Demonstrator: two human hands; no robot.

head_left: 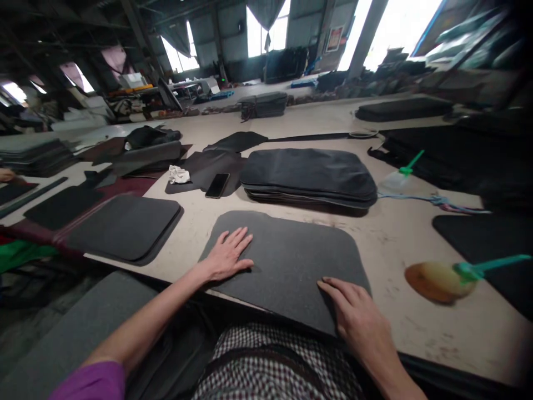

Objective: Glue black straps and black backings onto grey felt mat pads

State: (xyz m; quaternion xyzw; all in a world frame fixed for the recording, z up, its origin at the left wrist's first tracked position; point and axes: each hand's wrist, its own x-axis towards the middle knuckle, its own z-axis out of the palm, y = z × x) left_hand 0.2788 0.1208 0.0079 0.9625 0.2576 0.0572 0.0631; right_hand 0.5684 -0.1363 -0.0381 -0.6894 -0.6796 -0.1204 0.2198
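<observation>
A dark grey sheet with rounded corners [283, 255] lies flat at the table's front edge. My left hand [230, 254] rests on its left part, palm down with the fingers spread. Over the sheet's right part is my right hand [360, 316], its fingers bent and close together, the tips on or just above the surface; whether anything small is between them is hidden. Just behind the sheet sits a stack of black rounded pieces [308, 175]. To the right, a bottle with amber contents and a green nozzle [439, 282] lies on its side.
A phone [217, 185] and crumpled white paper [179, 174] lie behind the sheet. More dark pieces [127, 228] are stacked at left. A clear bottle with a green nozzle [395, 180] and blue cord [441, 201] are at right. Another person's hand [6, 175] shows at far left.
</observation>
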